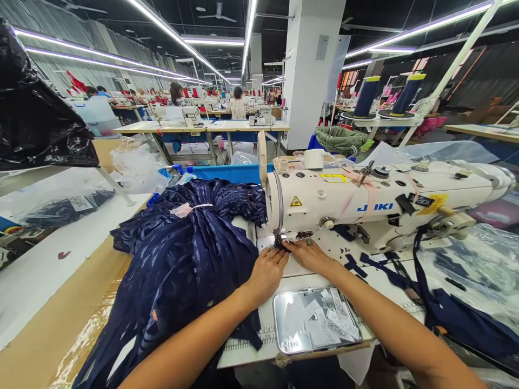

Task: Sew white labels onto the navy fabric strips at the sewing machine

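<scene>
The left hand (pixel 266 273) and right hand (pixel 308 255) bend their fingers at a small dark piece (pixel 285 247) under the JUKI sewing machine (pixel 344 192), maybe to steady it, though I cannot tell if they pinch, with tied navy cloth (pixel 186 259) near, likely for easy reach.

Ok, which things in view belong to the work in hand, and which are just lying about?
Likely in use:
Sewing machine, left hand and right hand at its needle end
Dark piece by the hands
Navy fabric bundle, similar in colour
Perhaps the paper labels in the metal tray

Apparently lying about:
Black plastic bag
Red scrap
Dark offcuts
Clear plastic at right
</scene>
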A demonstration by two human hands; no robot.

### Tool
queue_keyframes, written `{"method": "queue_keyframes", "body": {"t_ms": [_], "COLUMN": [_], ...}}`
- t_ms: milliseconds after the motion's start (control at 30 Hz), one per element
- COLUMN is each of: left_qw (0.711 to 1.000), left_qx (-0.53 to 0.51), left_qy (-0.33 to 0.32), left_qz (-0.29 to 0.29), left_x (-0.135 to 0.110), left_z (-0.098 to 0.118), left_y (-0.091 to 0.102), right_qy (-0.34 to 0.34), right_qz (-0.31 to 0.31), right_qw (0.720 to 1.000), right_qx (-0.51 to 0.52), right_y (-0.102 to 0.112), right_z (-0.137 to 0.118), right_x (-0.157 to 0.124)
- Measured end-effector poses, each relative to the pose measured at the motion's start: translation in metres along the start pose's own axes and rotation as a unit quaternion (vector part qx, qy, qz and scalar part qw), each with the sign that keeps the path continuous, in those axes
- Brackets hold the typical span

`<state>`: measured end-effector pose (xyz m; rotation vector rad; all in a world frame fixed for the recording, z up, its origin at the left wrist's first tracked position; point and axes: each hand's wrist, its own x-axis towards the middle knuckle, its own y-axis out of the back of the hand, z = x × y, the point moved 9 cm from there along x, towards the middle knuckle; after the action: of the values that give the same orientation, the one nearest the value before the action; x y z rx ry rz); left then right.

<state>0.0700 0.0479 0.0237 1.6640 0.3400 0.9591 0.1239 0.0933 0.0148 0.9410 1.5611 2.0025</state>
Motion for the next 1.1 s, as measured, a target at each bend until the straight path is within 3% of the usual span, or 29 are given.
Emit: {"method": "queue_keyframes", "body": {"t_ms": [167, 367, 533, 767, 1100], "left_qw": [0.996, 0.995, 0.995, 0.992, 0.994], "left_qx": [-0.083, -0.08, -0.055, -0.079, -0.046], "left_qy": [0.001, 0.045, 0.05, 0.044, 0.016], "left_qz": [-0.041, -0.043, -0.061, -0.084, -0.098], "left_x": [-0.007, -0.007, 0.0, 0.001, -0.007], "left_z": [-0.015, -0.038, -0.035, -0.034, -0.021], "left_y": [0.005, 0.01, 0.007, 0.0, 0.001], "right_qy": [-0.006, 0.025, 0.019, 0.02, 0.084], "right_qz": [0.046, 0.077, 0.085, 0.151, 0.154], "right_qw": [0.998, 0.994, 0.987, 0.955, 0.955], "right_qx": [0.036, 0.078, 0.134, 0.256, 0.24], "right_y": [0.005, 0.014, 0.013, 0.015, 0.026], "right_z": [0.001, -0.011, -0.01, 0.007, -0.002], "right_x": [-0.002, -0.006, -0.007, -0.009, -0.012]}}
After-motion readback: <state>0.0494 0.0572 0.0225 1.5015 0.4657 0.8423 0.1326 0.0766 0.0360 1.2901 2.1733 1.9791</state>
